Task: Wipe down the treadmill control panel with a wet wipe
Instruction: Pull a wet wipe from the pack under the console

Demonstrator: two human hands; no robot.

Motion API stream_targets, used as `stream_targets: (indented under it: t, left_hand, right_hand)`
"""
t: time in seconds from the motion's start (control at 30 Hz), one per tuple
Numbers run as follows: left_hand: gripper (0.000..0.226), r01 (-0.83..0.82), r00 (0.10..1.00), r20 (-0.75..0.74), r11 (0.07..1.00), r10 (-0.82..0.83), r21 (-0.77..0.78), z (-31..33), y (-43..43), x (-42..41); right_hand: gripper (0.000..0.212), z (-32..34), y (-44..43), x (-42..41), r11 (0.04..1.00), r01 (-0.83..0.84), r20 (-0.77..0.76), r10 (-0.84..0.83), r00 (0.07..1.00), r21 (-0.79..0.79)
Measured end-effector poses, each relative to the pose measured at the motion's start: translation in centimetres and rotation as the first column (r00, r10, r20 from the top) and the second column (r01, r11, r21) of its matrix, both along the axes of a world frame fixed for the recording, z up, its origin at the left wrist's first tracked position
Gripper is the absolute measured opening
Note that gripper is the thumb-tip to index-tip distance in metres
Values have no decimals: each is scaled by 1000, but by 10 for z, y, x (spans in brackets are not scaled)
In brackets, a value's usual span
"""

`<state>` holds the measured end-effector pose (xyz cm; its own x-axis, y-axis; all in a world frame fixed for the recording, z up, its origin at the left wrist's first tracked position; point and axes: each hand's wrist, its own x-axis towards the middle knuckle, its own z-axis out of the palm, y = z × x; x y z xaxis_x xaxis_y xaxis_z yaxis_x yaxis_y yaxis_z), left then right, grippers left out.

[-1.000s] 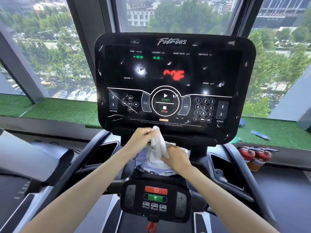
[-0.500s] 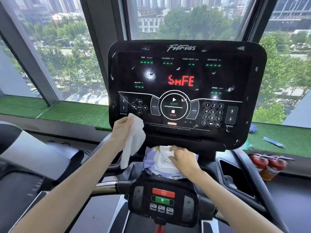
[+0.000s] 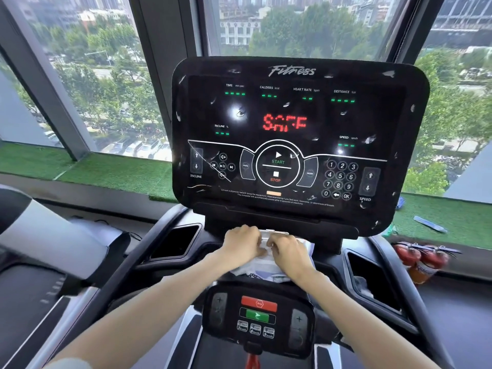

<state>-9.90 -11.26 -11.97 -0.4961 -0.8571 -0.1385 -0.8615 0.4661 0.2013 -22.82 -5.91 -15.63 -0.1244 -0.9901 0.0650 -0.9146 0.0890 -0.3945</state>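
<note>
The black treadmill control panel [image 3: 292,115] stands upright ahead, with red letters lit and white smudges across its glass. Below it, a wet wipe pack [image 3: 255,269] lies on the shelf under the console. My left hand [image 3: 242,243] and my right hand [image 3: 290,251] sit close together over the pack, fingers curled. Both pinch a white wet wipe [image 3: 265,245] bunched between them. Most of the wipe is hidden by my fingers. Neither hand touches the panel.
A small button pod [image 3: 258,312] with red and green keys sits just below the pack. Cup holders [image 3: 175,241] [image 3: 372,278] flank the shelf. Red fire extinguishers [image 3: 423,259] stand at the right, and another treadmill [image 3: 40,235] at the left. A green turf ledge [image 3: 106,174] runs under the windows.
My left hand, which held the wipe up beside the panel's lower left, has come down next to my right hand over the pack. The wipe no longer hangs loose.
</note>
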Motion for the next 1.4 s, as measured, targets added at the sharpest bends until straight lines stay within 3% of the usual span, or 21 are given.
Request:
stream_targets:
  t: [0.07,0.2,0.33,0.43,0.53,0.63,0.7,0.83,0.93,1.03,1.1,1.23,1.33,1.4]
  left_hand:
    - [32,26,1000,-14,1000,-26,9,-4,1,-4]
    - [46,83,996,30,997,-83,-8,-11,-1,-7]
    - [22,39,999,10,991,-38,-131,-13,4,-15]
    - [16,-53,996,-79,998,49,-42,-14,-1,-6]
    - [6,-132,972,-168,973,164,188,-11,-15,6]
    - [24,-77,944,-275,931,183,356,-11,-22,10]
    - [20,-49,921,-338,919,192,391,-12,-21,10]
    - [13,4,858,-465,902,219,432,-12,-20,13]
    - [11,36,849,-493,911,189,411,-12,-20,14]
    - [4,133,865,-486,880,122,457,-12,-19,16]
    - [15,218,879,-472,823,68,524,-15,-19,18]
    - [32,264,946,-295,842,-132,470,-25,-21,7]
    - [44,294,953,-55,861,-299,414,-28,-17,-6]
    - [45,308,939,11,858,-343,410,-26,-16,-7]
  right_hand:
    - [26,-1,1,-3,1000,4,16,-4,1000,-22]
    - [17,-3,5,-6,995,78,120,-71,990,-60]
    - [11,-6,6,-9,994,96,152,-89,984,-42]
    - [7,-4,5,-10,996,81,121,-76,990,-32]
    - [15,-2,8,-8,997,10,58,-6,998,-73]
    - [27,3,10,1,988,-152,-119,152,981,4]
    - [28,6,9,4,976,-206,-213,216,953,69]
    - [41,7,3,5,968,-190,-272,230,935,166]
    - [39,7,3,6,960,-204,-288,254,923,192]
    - [35,7,10,-3,973,-191,-89,204,975,131]
    - [37,9,14,-15,992,-116,12,116,993,55]
    - [37,12,24,-28,989,-6,11,8,1000,-149]
    - [35,13,30,-27,925,-107,-38,100,994,-363]
    - [39,14,31,-25,895,-164,-84,141,986,-415]
